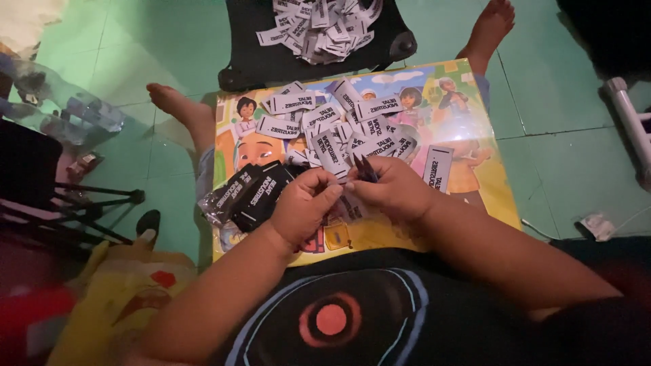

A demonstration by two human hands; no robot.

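Head view: at frame centre, left hand pinches a small label; right hand grips dark scissors over a colourful board. Steady fingers should keep cuts clean.

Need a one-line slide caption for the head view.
Left hand and right hand pinch a white label over a cartoon-printed board strewn with labels.

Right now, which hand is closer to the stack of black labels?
Left. The left hand sits right beside the stack of black labels; the right hand is farther off, across the board.
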